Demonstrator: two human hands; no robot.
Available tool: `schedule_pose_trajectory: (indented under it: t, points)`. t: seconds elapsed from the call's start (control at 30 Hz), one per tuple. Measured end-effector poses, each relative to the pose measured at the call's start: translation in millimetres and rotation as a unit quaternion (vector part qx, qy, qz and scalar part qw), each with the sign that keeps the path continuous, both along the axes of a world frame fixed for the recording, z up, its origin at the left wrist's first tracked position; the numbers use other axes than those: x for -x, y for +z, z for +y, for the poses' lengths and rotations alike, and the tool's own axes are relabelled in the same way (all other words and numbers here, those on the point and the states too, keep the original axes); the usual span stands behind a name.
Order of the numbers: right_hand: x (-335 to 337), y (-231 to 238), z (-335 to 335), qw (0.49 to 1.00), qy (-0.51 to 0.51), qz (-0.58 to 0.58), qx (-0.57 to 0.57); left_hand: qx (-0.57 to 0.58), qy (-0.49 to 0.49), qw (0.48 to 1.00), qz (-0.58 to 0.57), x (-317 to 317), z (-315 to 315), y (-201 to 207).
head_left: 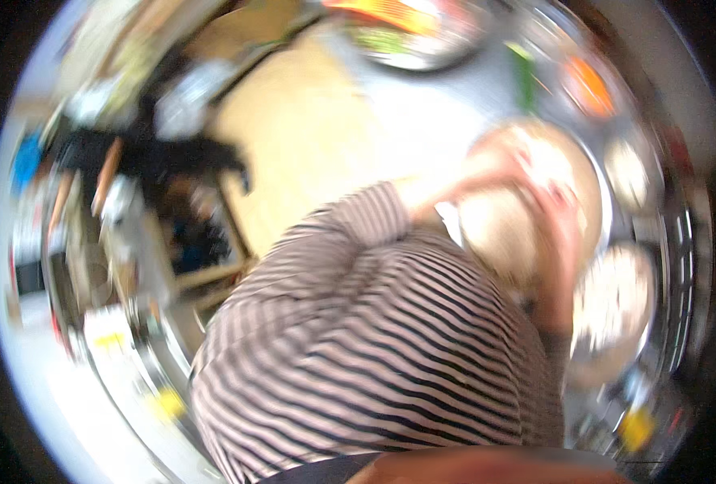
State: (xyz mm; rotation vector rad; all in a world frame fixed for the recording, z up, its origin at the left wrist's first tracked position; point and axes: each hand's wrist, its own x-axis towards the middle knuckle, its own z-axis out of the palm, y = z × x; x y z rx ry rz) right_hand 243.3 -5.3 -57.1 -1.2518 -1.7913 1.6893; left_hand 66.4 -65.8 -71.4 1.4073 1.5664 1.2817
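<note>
The pale mass (499, 230) sits in a large round bowl (606, 198), on the right part of the tabletop (434, 101) and toward its near edge, which the striped top (406, 347) hides from me. It is too blurred for me to say whether it is dough, a mixture or loose pieces.

My left hand (499, 161) reaches across from the left over the far part of the bowl, and my right hand (563, 214) comes up over its right part. The mass shows nearest me, between the two forearms, with the fingers just beyond it. The hands are close together, perhaps touching; I can't tell whether either is wide, narrow or closed on anything.

To work this well, I judge I should stay inside the rim, press evenly with both hands and hold the cuffs clear of the contents. A steady wrist against the bowl's wall would guard against it sliding.

Farther out, a long green item (523, 77) lies past the bowl, with an orange item (588, 87) to its right. A platter (422, 63) stands at the tabletop's far edge, a tan board (293, 121) covers the left part, and a tray of pale pieces (616, 294) is near the right edge.
</note>
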Motion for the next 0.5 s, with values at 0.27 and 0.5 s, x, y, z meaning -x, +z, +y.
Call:
schedule_pose_trajectory:
  t: [0.27,0.5]
  points:
    - [4.1,-15.4,1.6,0.996,0.006,0.083,-0.036,0.12,0.014,0.987,-0.102,-16.9,7.5,-3.9]
    - [-2.6,-19.3,3.4,0.999,-0.012,0.028,-0.042,0.105,-0.007,0.994,-0.009,-18.9,-2.5,-4.4]
